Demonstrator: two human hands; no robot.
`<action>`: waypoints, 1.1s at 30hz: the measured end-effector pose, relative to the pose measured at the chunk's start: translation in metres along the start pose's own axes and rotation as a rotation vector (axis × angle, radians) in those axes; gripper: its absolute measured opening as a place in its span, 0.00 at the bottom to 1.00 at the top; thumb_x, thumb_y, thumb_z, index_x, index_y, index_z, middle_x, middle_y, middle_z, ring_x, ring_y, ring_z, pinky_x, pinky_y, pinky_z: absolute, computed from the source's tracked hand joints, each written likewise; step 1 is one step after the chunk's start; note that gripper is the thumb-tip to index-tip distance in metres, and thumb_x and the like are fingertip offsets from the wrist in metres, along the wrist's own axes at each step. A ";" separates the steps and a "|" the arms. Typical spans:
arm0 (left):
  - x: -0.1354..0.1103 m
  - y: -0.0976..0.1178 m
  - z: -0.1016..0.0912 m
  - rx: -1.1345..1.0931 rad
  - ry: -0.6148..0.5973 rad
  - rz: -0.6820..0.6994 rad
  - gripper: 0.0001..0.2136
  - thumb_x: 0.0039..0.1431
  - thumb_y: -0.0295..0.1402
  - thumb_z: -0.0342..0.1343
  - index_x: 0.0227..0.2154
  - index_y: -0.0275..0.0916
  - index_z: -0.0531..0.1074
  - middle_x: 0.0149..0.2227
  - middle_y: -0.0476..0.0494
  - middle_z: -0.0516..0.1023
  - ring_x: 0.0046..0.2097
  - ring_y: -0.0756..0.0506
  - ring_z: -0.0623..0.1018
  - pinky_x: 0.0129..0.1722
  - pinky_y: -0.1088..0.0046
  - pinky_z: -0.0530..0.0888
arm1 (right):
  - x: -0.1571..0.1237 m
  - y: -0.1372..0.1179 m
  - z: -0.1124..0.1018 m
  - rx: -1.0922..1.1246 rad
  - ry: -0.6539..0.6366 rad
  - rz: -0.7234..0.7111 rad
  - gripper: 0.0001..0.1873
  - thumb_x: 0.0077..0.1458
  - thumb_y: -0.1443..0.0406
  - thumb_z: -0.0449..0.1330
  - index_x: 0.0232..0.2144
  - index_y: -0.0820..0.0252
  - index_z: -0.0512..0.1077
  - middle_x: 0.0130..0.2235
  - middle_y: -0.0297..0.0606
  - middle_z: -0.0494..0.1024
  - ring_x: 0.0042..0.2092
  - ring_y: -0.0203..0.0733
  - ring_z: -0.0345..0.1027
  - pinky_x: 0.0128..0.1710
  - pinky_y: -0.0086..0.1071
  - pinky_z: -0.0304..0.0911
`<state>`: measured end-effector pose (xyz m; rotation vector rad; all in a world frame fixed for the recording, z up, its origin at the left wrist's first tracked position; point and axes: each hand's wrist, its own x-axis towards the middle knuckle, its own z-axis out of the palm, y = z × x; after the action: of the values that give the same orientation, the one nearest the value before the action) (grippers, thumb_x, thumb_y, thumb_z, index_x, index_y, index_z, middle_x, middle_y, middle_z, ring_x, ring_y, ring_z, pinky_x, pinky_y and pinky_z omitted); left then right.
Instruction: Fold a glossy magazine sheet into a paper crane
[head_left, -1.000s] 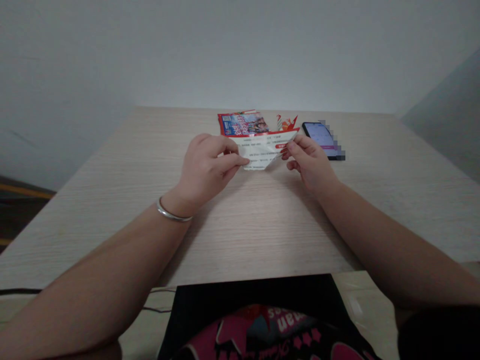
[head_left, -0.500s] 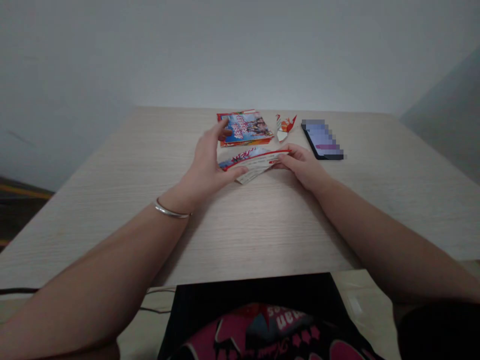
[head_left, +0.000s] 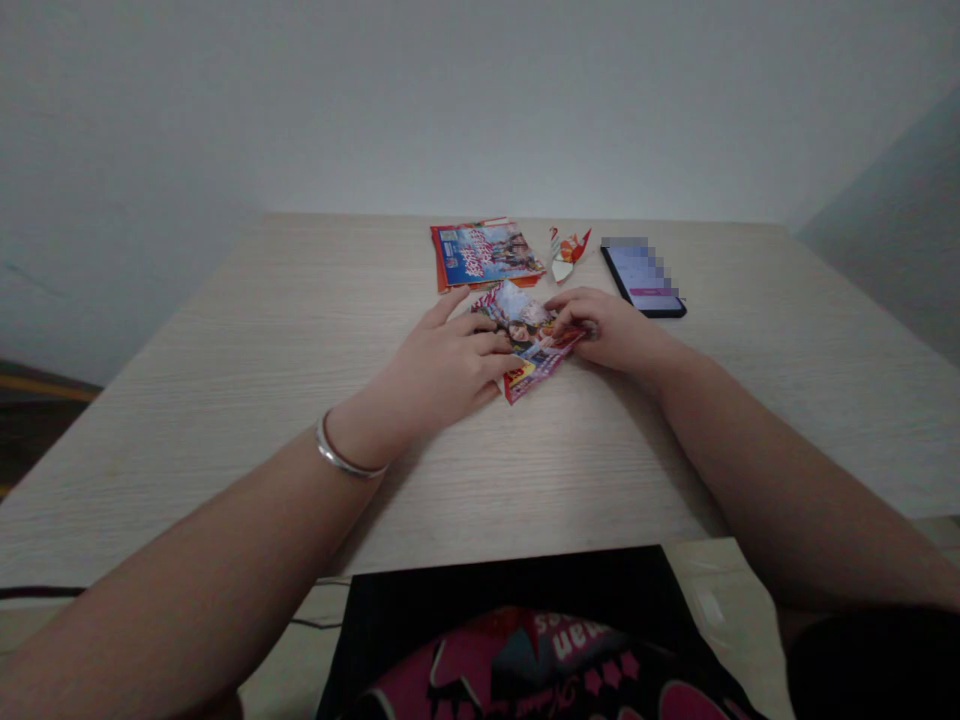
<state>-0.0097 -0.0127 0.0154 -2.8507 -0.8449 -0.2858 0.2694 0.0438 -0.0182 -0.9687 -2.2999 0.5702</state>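
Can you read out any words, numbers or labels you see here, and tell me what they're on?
"man": upside down on the black and pink shirt, apparently part of a longer word; other lettering there is unclear.
Colorful paper under the hands: print partly covered, too small to read.
Stacked leaflets: big white characters, too blurred.
Phone: screen text too small, partly pixelated.
Small folded paper: nothing legible.

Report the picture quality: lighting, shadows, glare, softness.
Head view: dim, diffuse light, with soft shadow on the table beside the right forearm; head view: a glint on the bracelet; head view: the printed paper looks soft, and blocky pixelation covers part of the phone.
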 end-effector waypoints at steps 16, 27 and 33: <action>0.000 0.010 -0.004 0.088 -0.085 -0.007 0.16 0.65 0.35 0.55 0.52 0.43 0.81 0.51 0.41 0.84 0.60 0.34 0.76 0.74 0.34 0.48 | -0.002 -0.013 0.001 0.063 -0.150 -0.019 0.07 0.52 0.64 0.73 0.35 0.46 0.87 0.64 0.37 0.75 0.66 0.55 0.67 0.69 0.54 0.58; -0.002 0.007 -0.001 0.077 -0.021 0.033 0.14 0.63 0.35 0.56 0.48 0.46 0.82 0.48 0.42 0.84 0.58 0.34 0.77 0.73 0.32 0.51 | 0.001 -0.018 0.011 0.007 0.028 0.107 0.03 0.50 0.62 0.74 0.31 0.51 0.85 0.52 0.43 0.81 0.54 0.53 0.75 0.60 0.50 0.68; -0.002 0.009 -0.004 0.075 -0.026 0.027 0.14 0.64 0.35 0.57 0.49 0.45 0.82 0.48 0.42 0.84 0.60 0.33 0.76 0.72 0.31 0.50 | 0.002 -0.027 0.020 0.025 0.122 0.282 0.14 0.47 0.56 0.76 0.34 0.54 0.83 0.36 0.40 0.83 0.38 0.47 0.76 0.45 0.45 0.74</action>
<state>-0.0074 -0.0220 0.0174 -2.8001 -0.8033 -0.2097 0.2422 0.0247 -0.0173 -1.2907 -2.0587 0.6332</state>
